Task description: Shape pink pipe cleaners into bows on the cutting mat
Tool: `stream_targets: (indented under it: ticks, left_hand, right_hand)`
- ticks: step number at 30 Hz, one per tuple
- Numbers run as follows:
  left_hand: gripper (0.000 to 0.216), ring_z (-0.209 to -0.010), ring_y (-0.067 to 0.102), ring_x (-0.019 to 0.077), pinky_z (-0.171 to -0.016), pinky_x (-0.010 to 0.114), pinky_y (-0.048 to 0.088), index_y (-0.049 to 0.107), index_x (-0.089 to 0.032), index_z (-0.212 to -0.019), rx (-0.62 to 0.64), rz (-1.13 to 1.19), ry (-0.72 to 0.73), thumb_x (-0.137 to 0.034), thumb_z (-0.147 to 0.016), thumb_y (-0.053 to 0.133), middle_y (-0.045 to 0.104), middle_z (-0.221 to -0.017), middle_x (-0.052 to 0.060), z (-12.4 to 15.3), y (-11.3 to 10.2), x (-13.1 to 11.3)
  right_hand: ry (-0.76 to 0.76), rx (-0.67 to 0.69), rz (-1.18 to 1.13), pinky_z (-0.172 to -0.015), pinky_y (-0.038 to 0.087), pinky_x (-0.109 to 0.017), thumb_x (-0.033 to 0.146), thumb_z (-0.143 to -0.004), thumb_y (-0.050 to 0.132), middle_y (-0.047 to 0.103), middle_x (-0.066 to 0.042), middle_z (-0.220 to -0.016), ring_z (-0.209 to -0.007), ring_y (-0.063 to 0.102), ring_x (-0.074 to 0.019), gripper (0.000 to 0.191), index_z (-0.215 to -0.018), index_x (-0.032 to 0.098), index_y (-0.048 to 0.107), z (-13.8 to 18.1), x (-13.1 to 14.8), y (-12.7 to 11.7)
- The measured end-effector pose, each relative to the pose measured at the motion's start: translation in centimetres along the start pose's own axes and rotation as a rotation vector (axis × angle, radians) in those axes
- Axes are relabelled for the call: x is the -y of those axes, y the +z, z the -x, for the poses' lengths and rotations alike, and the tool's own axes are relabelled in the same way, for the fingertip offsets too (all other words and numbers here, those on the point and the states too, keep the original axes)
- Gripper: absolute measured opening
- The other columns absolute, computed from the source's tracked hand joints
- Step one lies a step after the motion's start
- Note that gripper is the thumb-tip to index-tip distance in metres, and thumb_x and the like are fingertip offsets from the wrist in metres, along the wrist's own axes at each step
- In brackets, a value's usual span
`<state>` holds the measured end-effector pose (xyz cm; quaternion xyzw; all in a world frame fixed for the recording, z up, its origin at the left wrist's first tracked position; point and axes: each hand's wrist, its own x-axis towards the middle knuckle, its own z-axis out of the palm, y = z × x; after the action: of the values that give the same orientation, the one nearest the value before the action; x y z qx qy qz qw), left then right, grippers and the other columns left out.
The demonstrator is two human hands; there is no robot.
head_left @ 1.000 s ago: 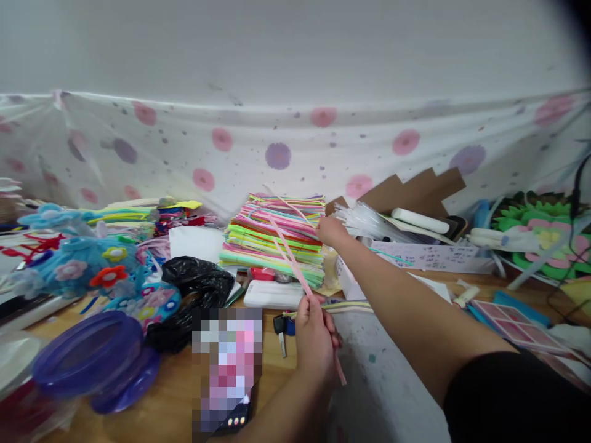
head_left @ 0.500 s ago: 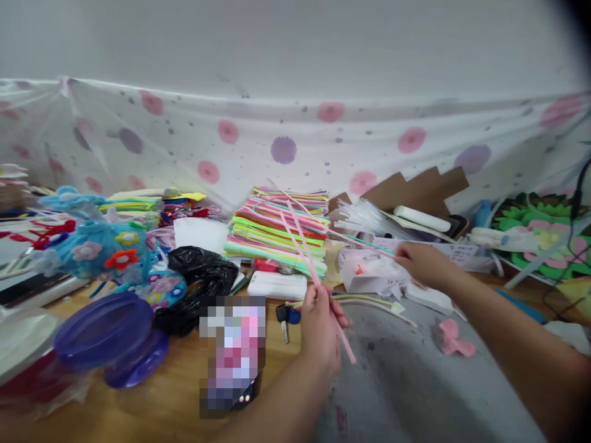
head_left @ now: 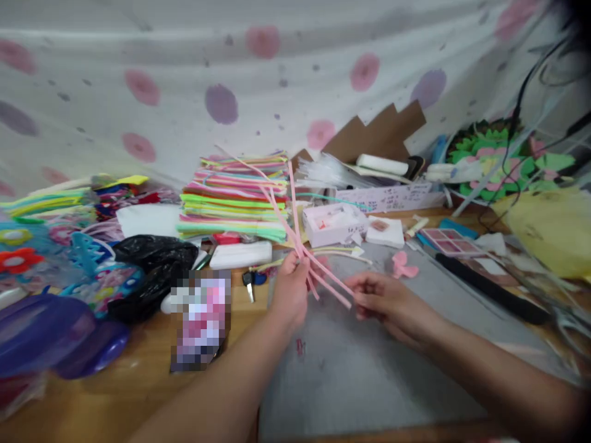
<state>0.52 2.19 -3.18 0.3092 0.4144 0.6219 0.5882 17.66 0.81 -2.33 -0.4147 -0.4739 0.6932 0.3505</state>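
Several pink pipe cleaners (head_left: 294, 231) cross one another in my left hand (head_left: 290, 292), which pinches them near their crossing above the grey mat (head_left: 369, 369). Their upper ends point toward the pile at the back, and the lower ends fan out to the right. My right hand (head_left: 385, 303) has its fingertips closed at the lower end of one of these stems. A pink three-lobed piece (head_left: 405, 265) lies on the mat beyond my right hand. A small red item (head_left: 300, 346) rests on the mat nearer to me.
Bundles of coloured pipe cleaners (head_left: 233, 212) are stacked at the back. A white box (head_left: 335, 224) stands right of them. Keys (head_left: 249, 284), a black plastic bag (head_left: 159, 261) and a purple bowl-like object (head_left: 46, 332) lie to the left. Scissors (head_left: 570, 329) and a long black object (head_left: 489, 289) lie right.
My right hand has come down and inward from the far right, bringing its stem to the others in my left hand. The camera view has tilted down and turned right.
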Motion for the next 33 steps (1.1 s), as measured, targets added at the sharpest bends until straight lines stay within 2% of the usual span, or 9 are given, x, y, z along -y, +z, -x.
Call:
stream_targets:
  ticks: [3, 5, 9, 12, 16, 20, 25, 33]
  left_hand:
    - [0.017, -0.073, 0.068, 0.0165, -0.064, 0.027, 0.052, 0.052, -0.019, -0.095, 0.008, -0.026, 0.122, -0.028, -0.081, 0.056, 0.070, -0.083, 0.004, -0.3, -0.1, -0.4]
    - [0.016, -0.066, 0.067, 0.0151, -0.060, 0.025, 0.051, 0.052, -0.019, -0.094, 0.004, -0.048, 0.171, -0.028, -0.081, 0.055, 0.069, -0.076, 0.002, -0.4, -0.3, -0.9]
    - [0.017, -0.058, 0.064, 0.0136, -0.049, 0.021, 0.046, 0.052, -0.020, -0.094, 0.032, -0.119, 0.240, -0.032, -0.083, 0.054, 0.066, -0.068, 0.000, -0.4, -0.6, -1.4]
    - [0.019, -0.055, 0.061, 0.0126, -0.049, 0.022, 0.046, 0.053, -0.021, -0.096, 0.054, -0.221, 0.305, -0.036, -0.085, 0.051, 0.063, -0.066, -0.001, -0.2, -0.8, -1.3]
    - [0.019, -0.052, 0.055, 0.0106, -0.049, 0.021, 0.044, 0.056, -0.021, -0.097, 0.012, -0.465, 0.415, -0.034, -0.088, 0.047, 0.058, -0.062, -0.002, 0.0, -0.9, -0.9]
    - [0.017, -0.050, 0.054, 0.0103, -0.046, 0.020, 0.043, 0.054, -0.021, -0.096, -0.005, -0.448, 0.424, -0.034, -0.089, 0.044, 0.058, -0.061, -0.003, 0.3, -0.6, -0.8]
    - [0.018, -0.048, 0.054, 0.0095, -0.046, 0.019, 0.044, 0.054, -0.022, -0.096, -0.057, -0.395, 0.408, -0.036, -0.087, 0.047, 0.059, -0.061, -0.004, 1.1, 0.2, -1.0]
    - [0.012, -0.050, 0.056, 0.0098, -0.050, 0.021, 0.045, 0.051, -0.023, -0.096, -0.057, -0.384, 0.452, -0.029, -0.089, 0.044, 0.058, -0.061, -0.005, 1.8, 0.7, -0.9]
  right_hand:
    - [0.070, 0.068, 0.001, -0.047, 0.039, -0.019, 0.021, -0.061, 0.069, 0.054, 0.004, -0.057, -0.047, 0.047, -0.0062, 0.014, -0.071, 0.015, 0.061, -1.6, -0.8, 2.1]
    - [0.111, 0.135, -0.008, -0.046, 0.040, -0.018, 0.020, -0.062, 0.067, 0.056, 0.003, -0.056, -0.046, 0.047, -0.0056, 0.012, -0.071, 0.014, 0.062, -2.2, -1.1, 2.6]
    - [0.183, 0.199, -0.017, -0.044, 0.042, -0.017, 0.021, -0.062, 0.067, 0.059, 0.002, -0.056, -0.045, 0.050, -0.0058, 0.015, -0.075, 0.013, 0.065, -2.7, -1.2, 2.4]
    - [0.223, 0.195, -0.076, -0.042, 0.043, -0.017, 0.021, -0.063, 0.068, 0.061, 0.001, -0.056, -0.043, 0.051, -0.0058, 0.013, -0.072, 0.013, 0.064, -2.7, -1.2, 1.9]
    - [0.260, 0.228, -0.145, -0.041, 0.045, -0.018, 0.023, -0.066, 0.067, 0.065, -0.001, -0.063, -0.047, 0.057, -0.0083, 0.012, -0.069, 0.014, 0.061, -2.7, -1.1, 1.9]
    - [0.264, 0.203, -0.135, -0.044, 0.045, -0.016, 0.024, -0.069, 0.067, 0.068, -0.004, -0.073, -0.054, 0.063, -0.0096, 0.013, -0.070, 0.013, 0.061, -2.3, -1.1, 2.9]
    - [0.256, 0.095, -0.232, -0.042, 0.045, -0.015, 0.027, -0.069, 0.069, 0.068, -0.003, -0.072, -0.051, 0.064, -0.0098, 0.018, -0.069, 0.014, 0.056, -1.3, -1.4, 4.2]
    - [0.224, 0.153, -0.368, -0.045, 0.047, -0.014, 0.024, -0.065, 0.074, 0.070, -0.004, -0.072, -0.052, 0.064, -0.0087, 0.025, -0.068, 0.015, 0.051, -0.6, -1.8, 4.8]
